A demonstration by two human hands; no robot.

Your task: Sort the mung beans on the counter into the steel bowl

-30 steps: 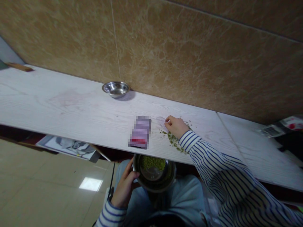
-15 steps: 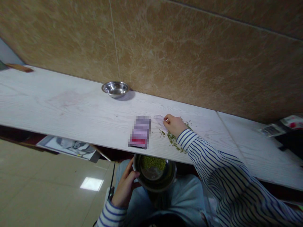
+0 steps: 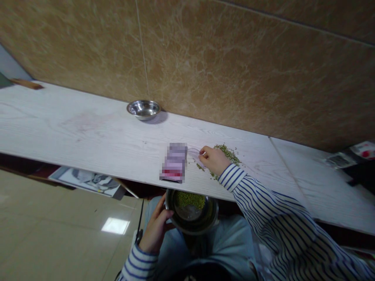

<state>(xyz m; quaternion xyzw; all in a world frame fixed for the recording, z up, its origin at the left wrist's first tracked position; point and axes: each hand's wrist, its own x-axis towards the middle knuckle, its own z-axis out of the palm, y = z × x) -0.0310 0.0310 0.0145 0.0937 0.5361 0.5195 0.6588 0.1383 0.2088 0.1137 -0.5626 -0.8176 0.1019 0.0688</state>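
My left hand [image 3: 155,230] is closed on the left rim of a metal bowl [image 3: 210,216], held above my lap just under the table's front edge. Green mung beans [image 3: 191,200] lie in that bowl, gathered toward its far side. Over the table, my right hand [image 3: 215,160] pinches the edge of a thin, see-through purplish plastic piece [image 3: 194,153]; its exact kind is unclear. Loose mung beans [image 3: 230,153] are scattered on the tabletop behind and around this hand, partly hidden by it.
A pixelated phone-like rectangle [image 3: 174,163] lies left of the plastic piece. Against the tiled wall [image 3: 187,58] stands a small shiny metal bowl [image 3: 143,111]. Plastic packaging [image 3: 340,160] and a black item [image 3: 363,177] lie at the right end of the white table [image 3: 102,136]. An open drawer [image 3: 88,180] juts out below.
My right hand has moved slightly toward the table's front edge, with the plastic piece drawn along. More loose beans show behind it. The left hand and its bowl stay in place.
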